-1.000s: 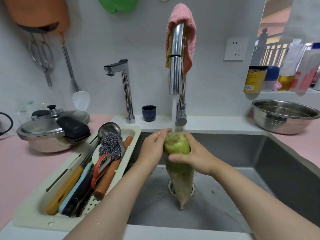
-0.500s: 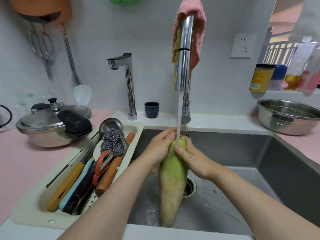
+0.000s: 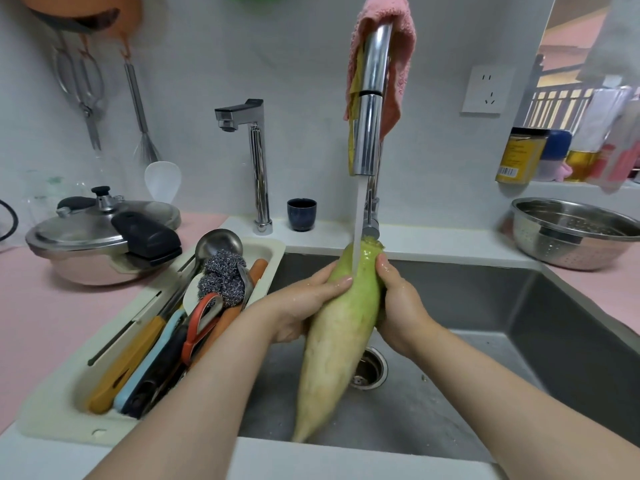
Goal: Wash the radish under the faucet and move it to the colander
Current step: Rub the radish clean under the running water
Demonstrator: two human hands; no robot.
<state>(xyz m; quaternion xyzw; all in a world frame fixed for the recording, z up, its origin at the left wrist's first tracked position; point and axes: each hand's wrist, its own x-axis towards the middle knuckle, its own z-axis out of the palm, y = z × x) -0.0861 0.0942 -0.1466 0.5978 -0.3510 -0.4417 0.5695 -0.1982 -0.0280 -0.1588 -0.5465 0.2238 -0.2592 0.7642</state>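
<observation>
The left hand has its grip closed around the left side of the long radish with green top and pale white body, the thumb lying over the green part. The right hand has its grip closed on the right side of the same radish, fingers wrapped behind it. The radish is tilted: its green top is up, right under the thin stream of water from the tall chrome faucet, and its pointed tip is low, near the front edge of the steel sink. It is held above the round drain and I cannot tell if the tip touches the sink.

To the right, the sink basin is open and the wall rises to the pink desk. There the perforated steel colander stands, well apart from the hands, with free way between. Behind it, a shelf carries a yellow tin and bottles.

To the left, just beside the left forearm, the cream plastic tray lies over the sink edge, full of utensils and a steel wool scrubber. A steel pressure cooker stands further left. A pink cloth hangs over the faucet; a smaller square tap and a dark blue cup stand behind the sink.
</observation>
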